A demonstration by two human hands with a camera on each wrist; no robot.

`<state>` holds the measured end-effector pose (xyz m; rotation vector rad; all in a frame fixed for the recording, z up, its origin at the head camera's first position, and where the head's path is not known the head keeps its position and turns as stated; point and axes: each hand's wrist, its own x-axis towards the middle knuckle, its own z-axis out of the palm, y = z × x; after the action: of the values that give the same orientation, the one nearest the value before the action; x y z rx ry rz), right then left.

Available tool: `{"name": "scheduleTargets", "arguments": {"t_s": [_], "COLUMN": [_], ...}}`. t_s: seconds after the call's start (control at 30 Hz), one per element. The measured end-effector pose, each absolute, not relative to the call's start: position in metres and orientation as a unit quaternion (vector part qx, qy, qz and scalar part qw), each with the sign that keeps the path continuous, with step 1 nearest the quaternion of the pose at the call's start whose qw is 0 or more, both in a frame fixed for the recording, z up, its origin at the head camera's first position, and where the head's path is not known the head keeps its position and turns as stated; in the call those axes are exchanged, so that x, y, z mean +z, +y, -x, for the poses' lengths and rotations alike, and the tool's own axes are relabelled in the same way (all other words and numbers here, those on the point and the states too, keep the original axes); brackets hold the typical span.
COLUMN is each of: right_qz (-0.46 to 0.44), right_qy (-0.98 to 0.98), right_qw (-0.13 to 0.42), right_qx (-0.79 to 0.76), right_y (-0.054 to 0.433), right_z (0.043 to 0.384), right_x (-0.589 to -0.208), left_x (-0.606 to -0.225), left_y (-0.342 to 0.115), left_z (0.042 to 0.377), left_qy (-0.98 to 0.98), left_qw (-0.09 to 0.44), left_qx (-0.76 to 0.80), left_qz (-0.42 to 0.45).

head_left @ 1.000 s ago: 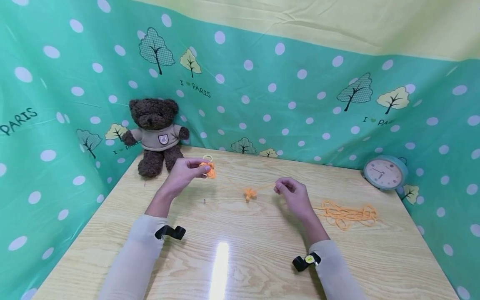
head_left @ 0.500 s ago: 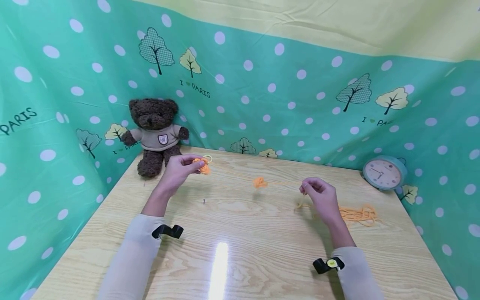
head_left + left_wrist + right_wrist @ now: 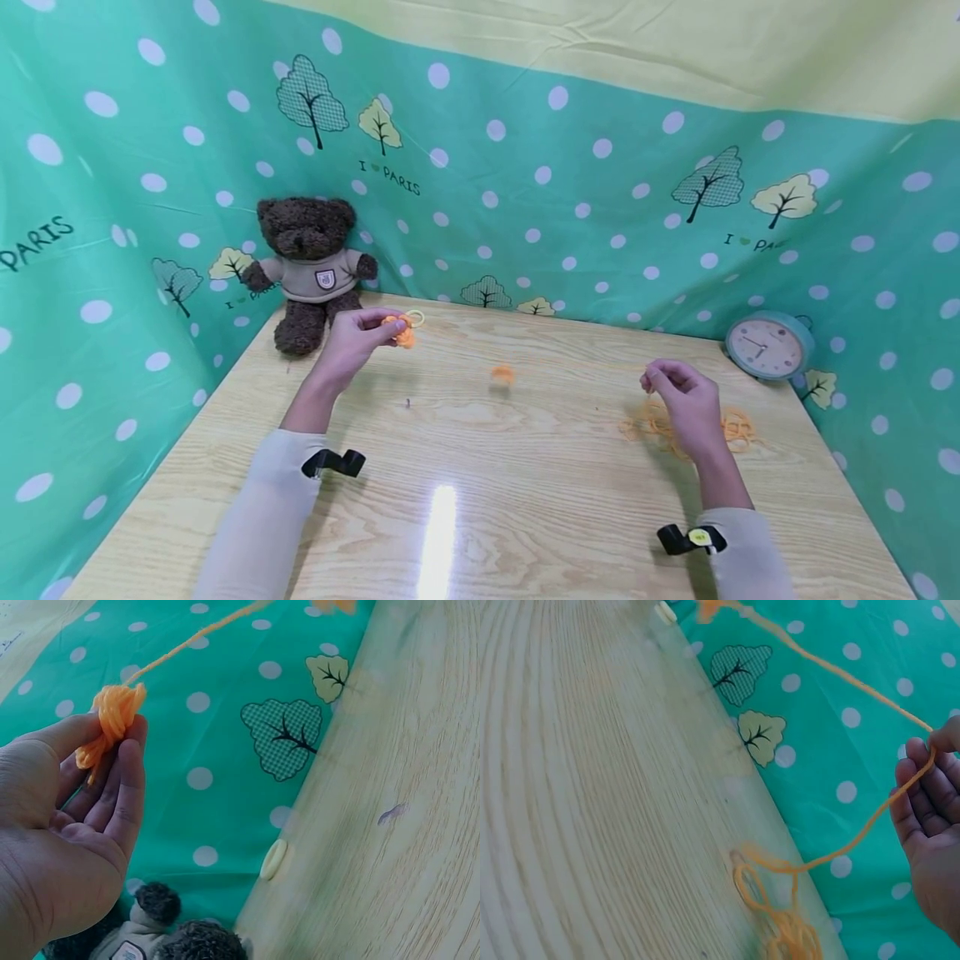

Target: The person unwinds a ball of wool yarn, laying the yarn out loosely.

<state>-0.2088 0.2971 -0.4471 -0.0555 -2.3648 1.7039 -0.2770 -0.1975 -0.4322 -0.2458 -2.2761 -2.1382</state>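
My left hand point(image 3: 354, 348) pinches a wound bundle of orange yarn point(image 3: 116, 720) between thumb and fingers, above the table's back left. From its top a yarn strand point(image 3: 199, 635) stretches off to the right. A small blurred clump of the yarn point(image 3: 503, 375) hangs along the strand between the hands. Over at the right, my right hand point(image 3: 686, 404) pinches the strand with thumb and forefinger. In the right wrist view, a slack length point(image 3: 870, 821) drops from that hand point(image 3: 937, 810) to a loose yarn pile point(image 3: 795, 937) on the table.
Just beyond the left hand, a pale yellow ring point(image 3: 417, 318) lies near the table's back edge. A brown teddy bear point(image 3: 307, 271) sits at the back left. At the back right stands a teal alarm clock point(image 3: 768, 345). A green dotted curtain point(image 3: 525, 208) surrounds the table.
My right hand has moved right, drawing the strand out between the hands. The left hand has shifted slightly left with the bundle. The clump swung right, then back left.
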Motion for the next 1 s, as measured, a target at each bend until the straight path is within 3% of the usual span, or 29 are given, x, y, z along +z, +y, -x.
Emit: {"name": "scheduleTargets", "arguments": {"t_s": [1.0], "right_qz": [0.094], "right_qy": [-0.757], "right_qw": [0.159], "right_qx": [0.626], "right_y": [0.377], "right_z": [0.187], "right_x": [-0.435], "left_x": [-0.433], "left_y": [-0.203], "left_z": [0.280], "left_qy": [-0.734], "left_qw": [0.024], "left_qx": [-0.677], "left_qz": [0.057]}}
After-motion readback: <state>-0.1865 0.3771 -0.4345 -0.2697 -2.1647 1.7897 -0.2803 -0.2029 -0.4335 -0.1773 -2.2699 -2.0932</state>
